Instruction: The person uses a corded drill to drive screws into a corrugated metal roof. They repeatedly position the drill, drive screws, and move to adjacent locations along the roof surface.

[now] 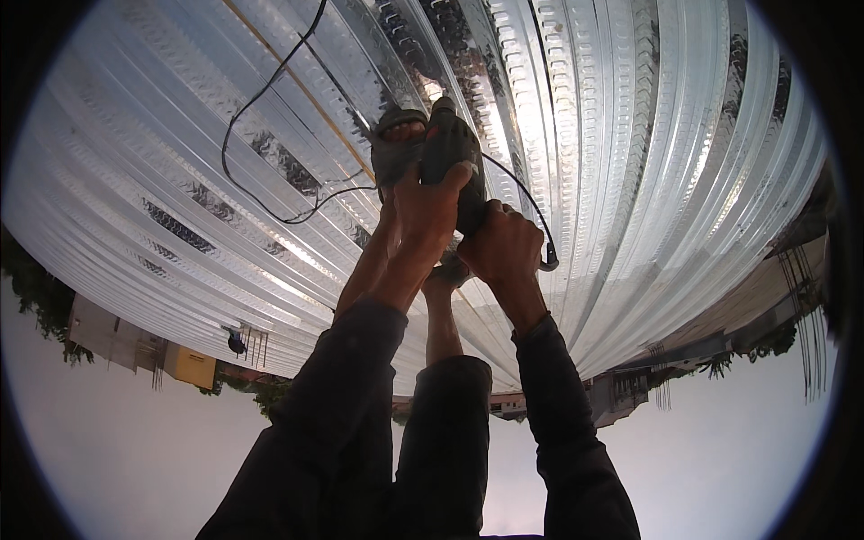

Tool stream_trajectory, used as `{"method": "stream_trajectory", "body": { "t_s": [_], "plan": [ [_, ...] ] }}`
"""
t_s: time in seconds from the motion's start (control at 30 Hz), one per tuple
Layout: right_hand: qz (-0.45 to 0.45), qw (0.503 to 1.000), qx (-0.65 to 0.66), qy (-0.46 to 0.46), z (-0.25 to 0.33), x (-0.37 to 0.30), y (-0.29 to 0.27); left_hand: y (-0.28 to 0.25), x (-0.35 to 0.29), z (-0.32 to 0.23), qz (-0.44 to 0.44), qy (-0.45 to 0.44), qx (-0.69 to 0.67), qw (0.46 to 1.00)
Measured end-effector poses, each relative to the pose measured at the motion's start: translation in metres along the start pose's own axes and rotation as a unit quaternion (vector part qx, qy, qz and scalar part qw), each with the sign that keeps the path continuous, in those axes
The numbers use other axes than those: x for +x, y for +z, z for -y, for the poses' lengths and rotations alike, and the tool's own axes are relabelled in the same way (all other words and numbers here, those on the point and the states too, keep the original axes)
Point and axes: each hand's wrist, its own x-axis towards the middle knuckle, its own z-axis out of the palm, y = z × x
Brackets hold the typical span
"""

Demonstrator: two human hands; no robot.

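Note:
A dark corded power drill (454, 153) stands over the ribbed metal sheeting, and both my hands are on it. My left hand (427, 207) wraps the near left side of its body, thumb laid along the casing. The fingers of my right hand (504, 243) are closed round its rear grip, where the black cord (550, 256) leaves through a thick sleeve. At the drill's far end, its tip (443, 103) points at the sheeting; whether it touches cannot be made out. Beside the drill is my sandalled foot (400, 130), and my other foot (447, 273) shows between my forearms.
Shiny corrugated metal sheets (612, 162) spread all round, with raised ribs. A loose black cable (225, 148) loops across them on the left, near a thin yellowish strip (292, 76). Buildings (189, 364), trees and upright rods (801, 297) line the roof's edge, with pale sky beyond.

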Motion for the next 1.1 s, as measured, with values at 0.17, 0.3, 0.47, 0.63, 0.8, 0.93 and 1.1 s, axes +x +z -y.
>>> {"method": "stream_trajectory", "body": {
  "t_s": [0.17, 0.3, 0.47, 0.63, 0.8, 0.93, 1.1],
  "plan": [
    [0.014, 1.0, -0.007, -0.013, -0.011, 0.006, -0.012, 0.014, -0.003, -0.01, -0.035, 0.014, 0.085, 0.996],
    [-0.003, 0.999, -0.008, -0.031, -0.015, 0.01, -0.017, 0.017, -0.008, -0.024, -0.001, -0.007, 0.062, 0.998],
    [-0.035, 0.998, -0.023, -0.056, -0.017, 0.016, -0.015, 0.016, -0.004, -0.016, -0.007, 0.004, 0.026, 1.0],
    [-0.12, 0.96, -0.161, -0.198, -0.019, 0.022, -0.037, 0.013, -0.012, -0.003, 0.046, -0.102, -0.171, 0.979],
    [-0.132, 0.856, -0.393, -0.309, 0.016, 0.002, -0.051, -0.005, -0.024, 0.02, 0.158, -0.139, -0.454, 0.866],
    [-0.183, 0.86, -0.38, -0.288, 0.019, -0.059, -0.02, -0.047, -0.066, 0.025, 0.222, -0.063, -0.406, 0.884],
    [-0.277, 0.897, -0.193, -0.284, -0.015, -0.144, 0.002, -0.06, -0.139, 0.044, 0.108, -0.07, -0.259, 0.957]
  ]
}}
